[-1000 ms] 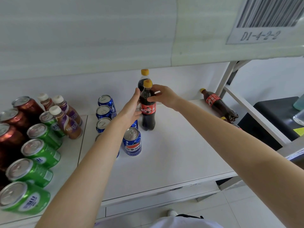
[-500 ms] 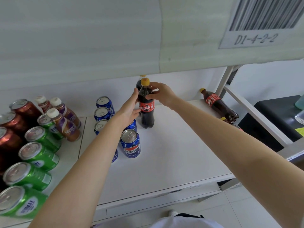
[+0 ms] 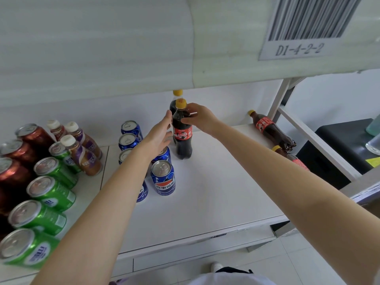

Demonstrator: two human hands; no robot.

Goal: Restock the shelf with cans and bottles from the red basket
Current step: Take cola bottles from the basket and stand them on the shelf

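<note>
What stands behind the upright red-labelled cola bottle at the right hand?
A second dark plastic cola bottle: only its yellow cap and a bit of shoulder show. The front red-labelled cola bottle and the left hand cover its body and label.

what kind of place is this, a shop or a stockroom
Most likely a stockroom or a shop's storage rack; I cannot tell which. A barcode label reading D1-4-2-2 is stuck overhead, and drinks sit grouped by kind on the white shelf: green cans, blue cans, a cola bottle.
</note>
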